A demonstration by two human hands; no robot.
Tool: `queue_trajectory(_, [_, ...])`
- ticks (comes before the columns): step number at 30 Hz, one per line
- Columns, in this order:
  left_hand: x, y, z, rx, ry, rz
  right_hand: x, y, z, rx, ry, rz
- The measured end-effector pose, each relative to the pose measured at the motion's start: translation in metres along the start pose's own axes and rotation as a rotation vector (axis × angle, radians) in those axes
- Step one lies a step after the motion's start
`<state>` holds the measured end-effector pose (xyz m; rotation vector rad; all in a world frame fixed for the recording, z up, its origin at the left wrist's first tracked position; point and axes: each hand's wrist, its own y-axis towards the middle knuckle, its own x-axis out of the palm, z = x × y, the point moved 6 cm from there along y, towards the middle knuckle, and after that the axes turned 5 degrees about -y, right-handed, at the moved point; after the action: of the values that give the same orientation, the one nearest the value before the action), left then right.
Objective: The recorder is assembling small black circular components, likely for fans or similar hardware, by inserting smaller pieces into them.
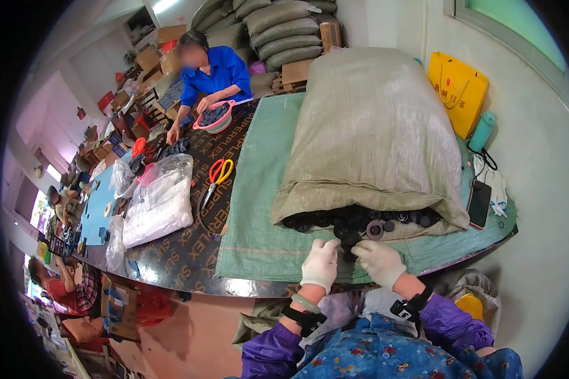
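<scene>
Two gloved hands meet at the sack mouth: left hand curled loosely, empty; right hand nearer, fingers closed on black rings spilling just ahead onto green cloth

A long dark printed tabletop runs through a workroom with pale plastered walls, stacked grey-green woven sacks, brown cardboard boxes and a bright ceiling strip light.
</scene>
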<state>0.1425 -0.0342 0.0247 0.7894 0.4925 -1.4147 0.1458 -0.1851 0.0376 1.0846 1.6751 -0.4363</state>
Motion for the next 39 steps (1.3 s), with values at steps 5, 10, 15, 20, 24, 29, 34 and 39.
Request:
queue_trajectory(5, [0.002, 0.007, 0.015, 0.214, -0.151, -0.069, 0.022, -0.001, -0.013, -0.062, -0.258, -0.070])
queue_trajectory(10, [0.030, 0.020, 0.017, 0.350, -0.029, -0.224, 0.016, -0.008, -0.024, -0.138, -0.288, -0.062])
queue_trajectory(15, [0.021, 0.023, 0.027, 0.074, 0.171, -0.311, 0.022, -0.021, 0.002, 0.039, -0.155, -0.083])
queue_trajectory(20, [0.020, 0.004, 0.008, 0.136, 0.106, -0.187, 0.010, -0.036, 0.047, 0.331, -0.105, -0.129])
queue_trajectory(24, [0.017, -0.005, 0.000, 0.123, 0.046, -0.171, -0.008, -0.032, 0.034, 0.318, -0.163, -0.015])
queue_trajectory(29, [0.012, -0.006, -0.003, 0.137, -0.063, -0.119, -0.002, -0.036, 0.026, 0.168, -0.162, -0.051])
queue_trajectory(34, [0.000, -0.002, -0.018, 0.041, -0.205, -0.012, 0.001, -0.037, 0.030, 0.168, -0.137, 0.014])
queue_trajectory(39, [-0.006, -0.004, -0.027, -0.010, -0.125, -0.018, 0.005, -0.036, 0.033, 0.184, -0.134, -0.007])
